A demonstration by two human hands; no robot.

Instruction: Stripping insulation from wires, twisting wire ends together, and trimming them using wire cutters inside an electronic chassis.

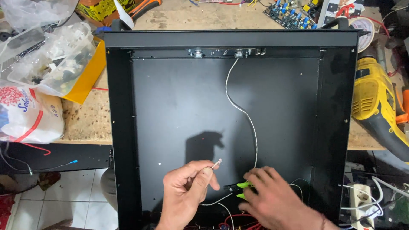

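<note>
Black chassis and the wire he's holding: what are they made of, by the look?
Black chassis: likely sheet metal with a matte black painted or powder coat; folded edges and small holes suggest it. Wire: thin grey-white lead, probably plastic-insulated; the tip pinched by the left hand shows bare strands, metal unclear.

— How many hands are in there?

— Two, a left hand [186, 192] and a right hand [272, 196], over one black metal chassis [179, 106].

— Tools?

— One pair of green-handled cutters [241, 190] and one yellow power drill [377, 106] at the side.

— Wires?

— One long grey wire [240, 108] runs down the chassis. The red ones at the bottom edge I can't count.

— Anything else?

— Two metal jacks [218, 53] on the back panel, one circuit board [289, 12], one white power strip [362, 198]. About three plastic bags [47, 59] on the left.
</note>
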